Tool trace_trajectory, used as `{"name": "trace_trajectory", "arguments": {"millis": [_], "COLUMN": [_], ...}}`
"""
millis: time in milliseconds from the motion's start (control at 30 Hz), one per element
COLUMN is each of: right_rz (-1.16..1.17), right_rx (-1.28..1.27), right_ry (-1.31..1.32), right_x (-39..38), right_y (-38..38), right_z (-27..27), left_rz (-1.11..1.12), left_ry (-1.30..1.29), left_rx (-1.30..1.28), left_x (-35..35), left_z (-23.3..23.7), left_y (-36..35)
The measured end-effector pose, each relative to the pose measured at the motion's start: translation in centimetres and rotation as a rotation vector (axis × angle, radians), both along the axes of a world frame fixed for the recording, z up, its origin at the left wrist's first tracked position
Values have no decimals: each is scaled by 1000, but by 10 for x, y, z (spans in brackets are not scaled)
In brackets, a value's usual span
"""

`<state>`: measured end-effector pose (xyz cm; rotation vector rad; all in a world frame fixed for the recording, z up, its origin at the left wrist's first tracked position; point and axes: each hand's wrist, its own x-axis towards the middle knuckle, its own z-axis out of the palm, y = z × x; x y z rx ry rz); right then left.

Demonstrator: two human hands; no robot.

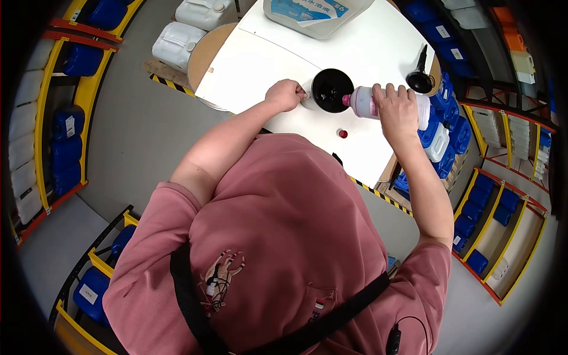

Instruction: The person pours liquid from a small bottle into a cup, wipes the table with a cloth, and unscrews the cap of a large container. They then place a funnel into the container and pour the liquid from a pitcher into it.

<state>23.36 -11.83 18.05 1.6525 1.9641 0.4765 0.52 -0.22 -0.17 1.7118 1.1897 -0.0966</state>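
My left hand [287,94] is closed at the left side of a mug [309,102], white outside with a round dark opening; its fingers pinch where the handle would be. My right hand [395,111] wraps around a whitish plastic bottle [362,103] with a pink tint. The bottle lies tilted nearly level, its pinkish-red mouth right at the mug's right rim. A small red cap [342,134] rests on the white table [254,65], below the mug in view.
A large translucent jug [316,18] with a blue label stands at the table's far edge. On the right lies a black funnel [419,81]. White jerrycans [177,46] sit at left, blue jerrycans [444,160] at right. Yellow shelving [94,71] lines the room.
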Motion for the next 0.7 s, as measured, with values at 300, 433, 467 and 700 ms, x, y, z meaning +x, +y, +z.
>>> {"name": "trace_trajectory", "arguments": {"millis": [300, 433, 467, 700], "right_rz": [10, -12, -15, -41], "right_rx": [34, 13, 6, -17], "right_ry": [6, 10, 4, 11], "right_x": [3, 3, 2, 0], "right_y": [-1, 0, -1, -2], "right_z": [1, 1, 0, -7], "left_rz": [-3, -3, -3, -3], "left_ry": [5, 5, 5, 3], "left_rx": [-2, -4, -4, 7], "left_x": [0, 0, 0, 0], "left_z": [0, 1, 0, -2], "left_y": [0, 0, 0, -1]}}
